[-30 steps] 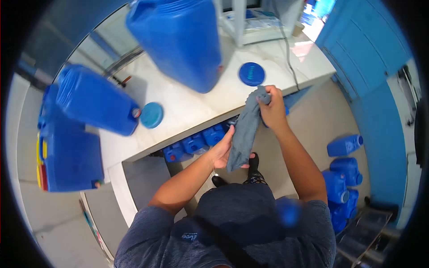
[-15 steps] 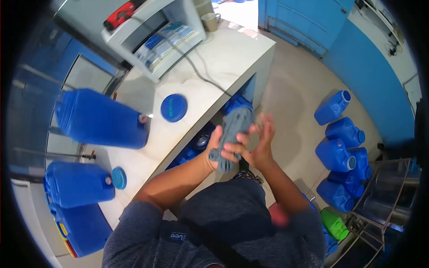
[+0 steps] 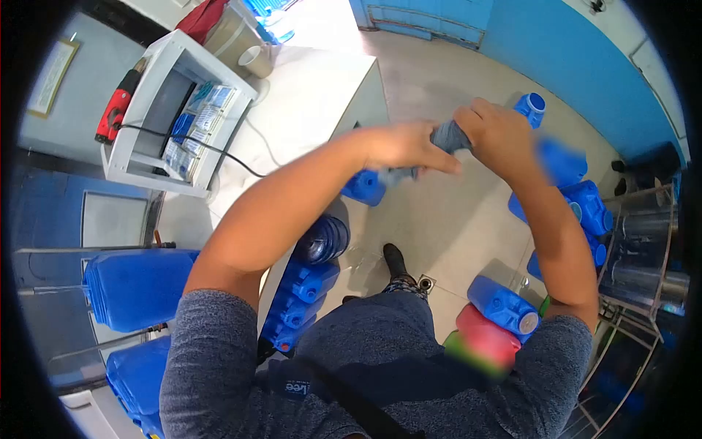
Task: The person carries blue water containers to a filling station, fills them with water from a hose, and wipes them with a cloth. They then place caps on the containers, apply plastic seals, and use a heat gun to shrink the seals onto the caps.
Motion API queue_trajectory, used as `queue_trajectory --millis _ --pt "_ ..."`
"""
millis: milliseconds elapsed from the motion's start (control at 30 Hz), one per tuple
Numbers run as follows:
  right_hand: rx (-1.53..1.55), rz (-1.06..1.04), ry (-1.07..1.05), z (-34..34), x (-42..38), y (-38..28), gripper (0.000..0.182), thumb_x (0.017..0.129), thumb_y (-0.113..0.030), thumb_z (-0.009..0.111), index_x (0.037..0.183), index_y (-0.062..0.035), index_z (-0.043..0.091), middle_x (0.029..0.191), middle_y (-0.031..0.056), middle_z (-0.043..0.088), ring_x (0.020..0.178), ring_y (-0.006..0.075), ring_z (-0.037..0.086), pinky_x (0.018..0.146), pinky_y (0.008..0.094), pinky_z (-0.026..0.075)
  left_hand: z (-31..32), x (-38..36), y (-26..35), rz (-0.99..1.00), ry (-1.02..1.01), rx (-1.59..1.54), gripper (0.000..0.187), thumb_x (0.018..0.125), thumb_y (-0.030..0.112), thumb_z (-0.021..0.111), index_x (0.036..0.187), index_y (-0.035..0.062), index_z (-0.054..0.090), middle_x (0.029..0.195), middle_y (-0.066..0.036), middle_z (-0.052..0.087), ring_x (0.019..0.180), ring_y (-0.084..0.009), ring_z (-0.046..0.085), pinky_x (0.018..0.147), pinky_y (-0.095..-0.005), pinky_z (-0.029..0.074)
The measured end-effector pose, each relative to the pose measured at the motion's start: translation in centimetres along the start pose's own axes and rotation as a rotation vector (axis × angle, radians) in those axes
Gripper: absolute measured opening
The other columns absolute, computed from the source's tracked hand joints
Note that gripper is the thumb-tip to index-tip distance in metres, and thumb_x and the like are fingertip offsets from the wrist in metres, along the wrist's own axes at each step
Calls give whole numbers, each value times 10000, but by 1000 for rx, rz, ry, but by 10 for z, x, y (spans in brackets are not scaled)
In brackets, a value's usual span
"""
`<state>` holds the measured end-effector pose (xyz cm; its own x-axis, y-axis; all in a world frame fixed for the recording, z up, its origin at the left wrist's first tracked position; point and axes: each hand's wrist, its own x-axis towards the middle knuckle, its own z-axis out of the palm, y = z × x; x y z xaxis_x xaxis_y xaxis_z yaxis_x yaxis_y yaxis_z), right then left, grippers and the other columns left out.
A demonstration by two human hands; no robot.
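Gripping the cloth [image 3: 450, 137] — left hand [image 3: 406, 148] and right hand [image 3: 499, 139] clamped on it — calls for firm, even pressure.

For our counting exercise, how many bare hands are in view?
2: the left hand, blurred, and the right hand, just to its right, both on the grey cloth. None seems hidden.

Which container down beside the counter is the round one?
The ribbed bottle beside the row of boxy blue jugs: ringed and rounded, where they have flat sides.
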<state>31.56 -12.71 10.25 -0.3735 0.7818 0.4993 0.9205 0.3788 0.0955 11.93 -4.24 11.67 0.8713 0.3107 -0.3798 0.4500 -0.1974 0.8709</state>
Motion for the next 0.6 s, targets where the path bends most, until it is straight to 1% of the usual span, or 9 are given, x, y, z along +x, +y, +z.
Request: queue_trajectory --millis 33,100,267,333,367,433,500,533,600 --pt "-50 185 -183 10 -2 5 176 813 -160 642 986 -189 655 795 71 608 768 282 674 608 422 515 -3 17 -6 9 -11 0 299 872 326 715 962 64 605 720 -26 591 634 -169 604 547 -330 476" --pt "34 303 -260 27 -5 15 204 807 -160 662 1011 -175 665 825 90 642 805 306 680 652 446 523 -5 42 -13 286 322 762 344 902 318 673 1095 46 587 817 -113 664 748 -290 683 648 -413 526" --pt "395 459 -573 46 -7 55 310 767 -170 743 1069 -138 682 893 133 709 866 328 690 785 467 536 3 64 -4 240 326 1009 345 915 299 611 1182 83 568 963 -183 680 894 -350 684 701 -462 536" --pt "740 434 -504 57 -9 69 492 735 -171 795 1204 -160 649 1148 184 666 1043 362 639 891 459 519 6 70 -3 311 358 1034 322 934 286 582 1194 96 568 961 -186 676 913 -352 683 706 -473 531" --pt "744 439 -511 60 -13 63 492 735 -171 795 1204 -160 649 1148 184 666 1043 362 639 891 459 519 6 73 -3 297 484 850 306 950 279 572 1190 89 569 963 -155 673 854 -329 680 699 -457 535" --pt "309 441 276 62 -17 43 637 726 -173 817 1320 -201 585 1415 192 493 1237 416 503 982 467 477 -4 76 3 276 607 666 291 966 272 562 1186 81 569 965 -124 670 795 -305 676 692 -441 539" --pt "154 362 328 46 -24 26 704 716 -181 828 1361 -216 549 1483 184 396 1290 439 435 1008 475 461 -20 69 20 23 491 -207 243 992 284 546 1130 86 575 891 -38 621 645 -158 585 579 -316 525" --pt "-5 277 383 42 -24 22 770 705 -188 839 1402 -230 514 1551 176 299 1342 463 366 1033 484 444 -26 64 27 23 494 -206 243 992 284 546 1130 86 575 891 -38 621 645 -158 585 579 -316 525" --pt "-59 195 514 47 -13 25 741 709 -179 827 1387 -234 533 1494 160 368 1302 438 417 1005 470 464 -31 56 35 -66 136 -809 248 1008 342 521 1064 105 570 833 16 552 591 -45 451 466 -183 422"
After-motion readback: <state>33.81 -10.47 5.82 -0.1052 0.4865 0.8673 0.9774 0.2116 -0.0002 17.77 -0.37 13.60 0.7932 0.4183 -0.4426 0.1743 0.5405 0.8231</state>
